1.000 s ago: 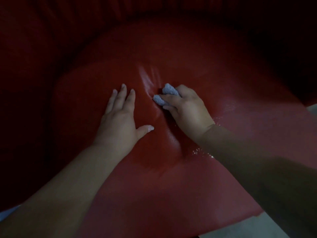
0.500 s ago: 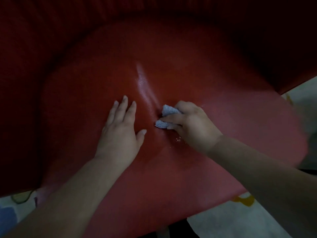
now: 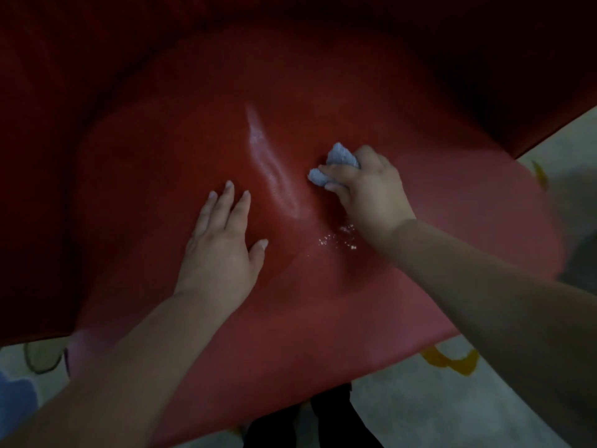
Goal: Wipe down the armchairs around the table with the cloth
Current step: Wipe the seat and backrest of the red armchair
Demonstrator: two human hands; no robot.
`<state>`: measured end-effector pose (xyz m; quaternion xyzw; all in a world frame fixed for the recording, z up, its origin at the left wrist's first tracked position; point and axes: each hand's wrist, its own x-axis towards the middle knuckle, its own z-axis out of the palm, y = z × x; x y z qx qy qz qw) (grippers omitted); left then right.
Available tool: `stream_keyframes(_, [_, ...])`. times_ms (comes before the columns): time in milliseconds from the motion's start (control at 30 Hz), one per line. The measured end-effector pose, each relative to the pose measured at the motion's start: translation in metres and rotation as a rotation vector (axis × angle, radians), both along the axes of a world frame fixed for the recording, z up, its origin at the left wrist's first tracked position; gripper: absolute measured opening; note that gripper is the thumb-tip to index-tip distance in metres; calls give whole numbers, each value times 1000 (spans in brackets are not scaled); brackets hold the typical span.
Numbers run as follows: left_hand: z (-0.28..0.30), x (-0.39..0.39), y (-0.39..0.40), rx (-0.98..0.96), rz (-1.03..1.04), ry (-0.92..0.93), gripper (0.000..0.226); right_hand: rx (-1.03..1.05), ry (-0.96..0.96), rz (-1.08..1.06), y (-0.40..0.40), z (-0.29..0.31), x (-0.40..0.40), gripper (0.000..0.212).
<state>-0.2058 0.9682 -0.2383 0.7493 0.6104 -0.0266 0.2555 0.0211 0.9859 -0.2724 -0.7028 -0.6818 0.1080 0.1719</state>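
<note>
A red leather armchair seat [image 3: 323,302] fills the view. My right hand [image 3: 365,192] grips a bunched pale blue cloth [image 3: 336,164] and holds it against the seat a little right of its middle. My left hand [image 3: 223,240] lies flat on the cushion to the left of the cloth, fingers straight and thumb spread. A shiny wet streak [image 3: 271,163] runs between the two hands. Small white crumbs [image 3: 339,240] lie on the seat just below my right wrist.
The chair's dark red back and armrests [image 3: 97,76] curve round the seat at the top and left. Pale floor with yellow marks [image 3: 452,363] shows at the lower right, and a chair leg [image 3: 332,412] stands below the seat's front edge.
My right hand has shifted the cloth to the right, away from my left hand, leaving white crumbs exposed near the wrist. The view has pulled back, showing more floor. My left hand stays pressed flat.
</note>
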Motion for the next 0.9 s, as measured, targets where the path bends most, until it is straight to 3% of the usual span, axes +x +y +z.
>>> stream_keyframes(100, [1,-1,-3,-2,-6,-4,73,17,-2,5,-24,0,-5,28])
stream_keyframes(400, [3,-17,-16,-33,-68,8,73,67,17,-243,-73,-6,-66,22])
stream_keyframes(533, [3,-24,-21,-37,-93,14,75,20,206,-333,-81,-4,-98,26])
stream_keyframes(667, [4,-29,-22,-43,-115,6,75,-22,430,-233,-70,10,-99,31])
stream_keyframes(800, [4,-32,-20,-51,-126,-7,73,98,198,-403,-42,9,-29,32])
stream_keyframes(900, [2,-34,-19,-38,-129,-31,72,58,114,-469,-40,0,-2,31])
